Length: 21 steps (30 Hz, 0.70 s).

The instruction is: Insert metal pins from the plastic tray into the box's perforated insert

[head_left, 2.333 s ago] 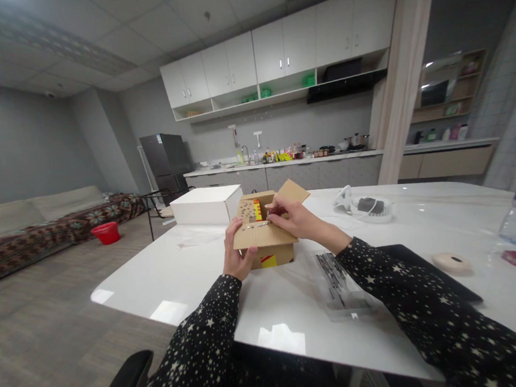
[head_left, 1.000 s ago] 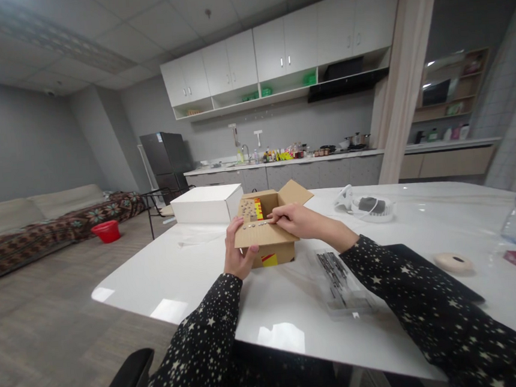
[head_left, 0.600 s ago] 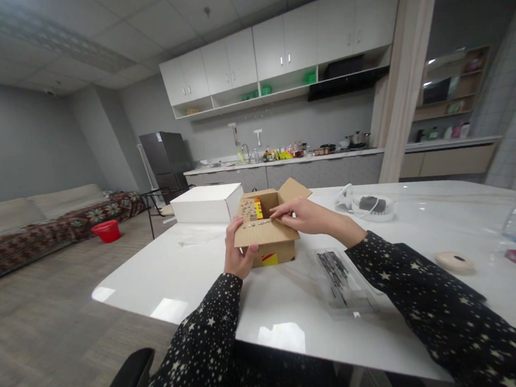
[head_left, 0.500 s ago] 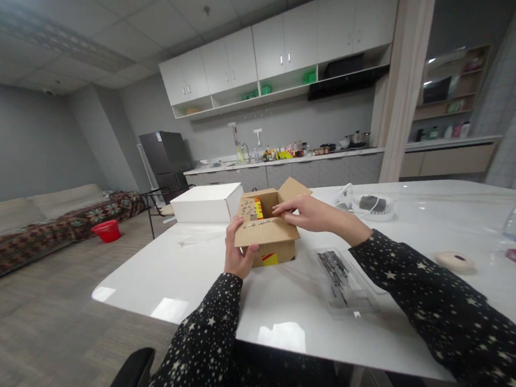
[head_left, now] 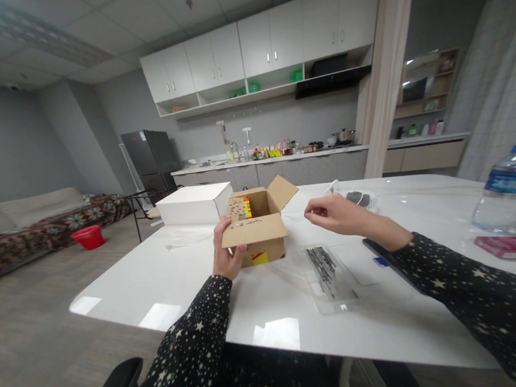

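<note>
An open cardboard box (head_left: pixel 263 254) with red and yellow print stands on the white table. My left hand (head_left: pixel 228 255) grips its left front corner, thumb on the near side and fingers along the raised flap. Small round greyish pieces dot the left flap (head_left: pixel 238 210), and several more sit in a row on the front flap (head_left: pixel 255 233). My right hand (head_left: pixel 338 213) hovers to the right of the box, fingertips pinched together; anything between them is too small to see. Below it lies a clear plastic tray (head_left: pixel 340 307) of thin dark sticks (head_left: pixel 322 266).
Behind the cardboard box stands a white box (head_left: pixel 193 205). On the right are a water bottle (head_left: pixel 506 190), a dark red packet (head_left: pixel 511 248) and a dark flat object (head_left: pixel 393 260) under my right forearm. A white cable and round grey item (head_left: pixel 360 199) lie farther back.
My right hand has left the front flap and moved right, away from the box. My left hand keeps its hold. The view has turned slightly to the right.
</note>
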Available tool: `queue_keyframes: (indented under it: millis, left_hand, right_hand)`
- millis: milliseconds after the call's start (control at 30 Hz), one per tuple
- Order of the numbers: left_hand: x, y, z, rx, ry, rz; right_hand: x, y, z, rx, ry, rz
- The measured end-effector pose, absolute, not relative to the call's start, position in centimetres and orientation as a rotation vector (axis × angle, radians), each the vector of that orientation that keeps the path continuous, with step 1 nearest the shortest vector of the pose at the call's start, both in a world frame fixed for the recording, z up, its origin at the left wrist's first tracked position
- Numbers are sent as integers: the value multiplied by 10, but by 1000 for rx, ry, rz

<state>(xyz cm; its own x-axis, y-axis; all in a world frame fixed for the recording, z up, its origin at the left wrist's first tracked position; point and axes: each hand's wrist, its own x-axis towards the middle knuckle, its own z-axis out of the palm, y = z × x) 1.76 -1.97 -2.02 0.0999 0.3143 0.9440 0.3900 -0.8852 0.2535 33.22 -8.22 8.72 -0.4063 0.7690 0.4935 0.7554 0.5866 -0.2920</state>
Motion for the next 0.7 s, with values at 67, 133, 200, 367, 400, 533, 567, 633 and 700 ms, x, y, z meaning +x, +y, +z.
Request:
queue_keyframes:
  millis: [67,133,200,367,400,533,567,633,700]
  left_hand:
    - [18,-19,-20,-2284,-724,-1937]
    - [19,-19,-20,-2283,-723,-1937]
    - [20,-18,-21,-2284,-737,-1929]
    - [22,-18,-21,-2280,-729,-1936]
    - [22,-18,-21,-2279,-729,-1936]
    - [23,-18,-21,-2286,-742,-1939]
    - [23,-18,-20,-2289,-744,-1941]
    - [24,-18,-20,-2292,-750,-1943]
    - [24,-18,-20,-2291,-753,-1945]
  right_hand:
    - [345,-82,72,-1316,-2333,65]
    - [357,-82,55,-1380,-2424,126]
    - [368,-80,38,-1434,-2474,154]
    - [381,-82,13,-1576,-2473,152]
    - [381,-83,12,-1573,-2487,162]
    - [376,-90,16,-1542,-2550,170]
    - [374,-91,18,-1537,-2560,167]
    - [372,-94,20,-1528,-2580,178]
    - [370,-95,22,-1536,-2596,196]
